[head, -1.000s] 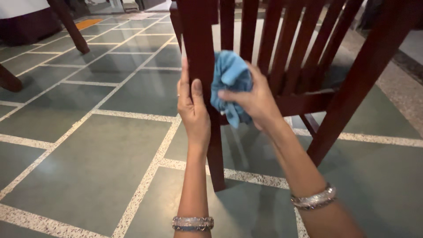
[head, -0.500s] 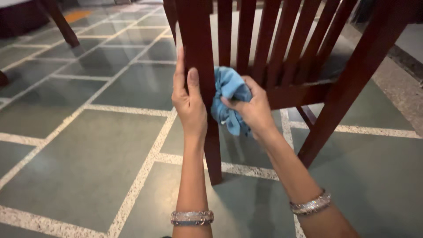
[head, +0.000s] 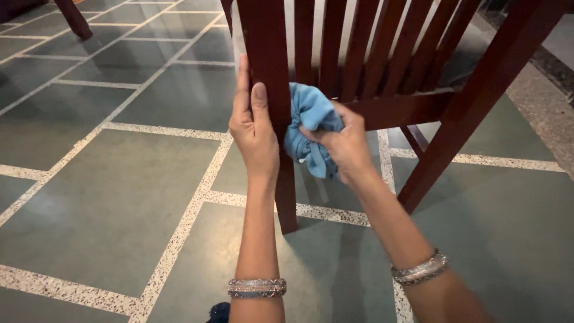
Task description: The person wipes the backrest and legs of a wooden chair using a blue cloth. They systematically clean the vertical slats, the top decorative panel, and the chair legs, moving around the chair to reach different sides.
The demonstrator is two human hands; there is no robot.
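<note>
left hand (head: pixel 254 134) wraps the dark red chair leg (head: pixel 276 107), frame centre | right hand (head: pixel 342 146) grips bunched blue cloth (head: pixel 308 128) against it | green tiled floor (head: pixel 119 179) below

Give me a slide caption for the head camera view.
Left hand steadies a dark wooden chair while right hand presses blue cloth.

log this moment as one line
left hand: grips chair leg | right hand: presses bunched blue cloth on leg | chair: dark red wood, on tiled floor
</note>
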